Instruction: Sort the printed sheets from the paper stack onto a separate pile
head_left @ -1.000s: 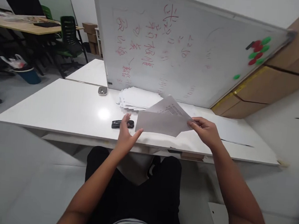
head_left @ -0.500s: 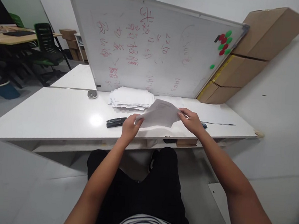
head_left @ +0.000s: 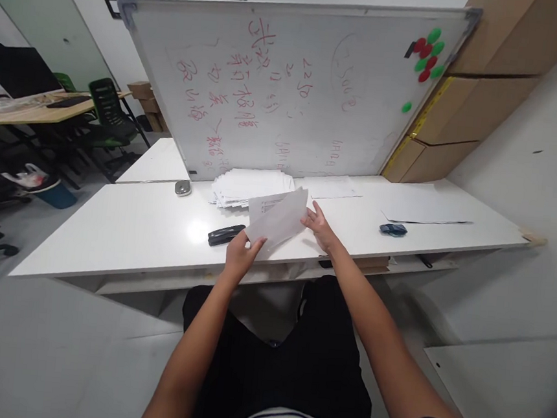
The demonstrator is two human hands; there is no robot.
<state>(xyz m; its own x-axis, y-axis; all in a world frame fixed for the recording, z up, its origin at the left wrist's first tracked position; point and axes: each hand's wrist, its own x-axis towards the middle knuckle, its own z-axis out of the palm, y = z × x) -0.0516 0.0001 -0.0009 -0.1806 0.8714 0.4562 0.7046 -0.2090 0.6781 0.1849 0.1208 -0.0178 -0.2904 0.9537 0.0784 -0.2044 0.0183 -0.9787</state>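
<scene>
My left hand [head_left: 240, 255] pinches the lower left corner of white paper [head_left: 280, 221] between thumb and fingers, over the desk's front edge. Behind its blank front part shows a printed part; I cannot tell whether it is one folded sheet or two sheets. My right hand [head_left: 320, 228] is at the paper's right edge, fingers apart and fingertips against or very near it. A black stapler [head_left: 226, 235] lies just left of my left hand. Behind the paper rests a thick, uneven stack of paper [head_left: 248, 187].
A whiteboard [head_left: 364, 125] with red writing and magnets leans behind the white desk [head_left: 135, 222]. Cardboard boxes [head_left: 487, 110] are stacked at the right. Several sheets [head_left: 427, 206], a small dark blue object [head_left: 393, 230] and a grey rounded object [head_left: 183, 188] lie on the desk.
The paper, stretched between both hands before, is now tilted upright in my left hand. My right hand has moved left and its fingers have opened. The view has shifted.
</scene>
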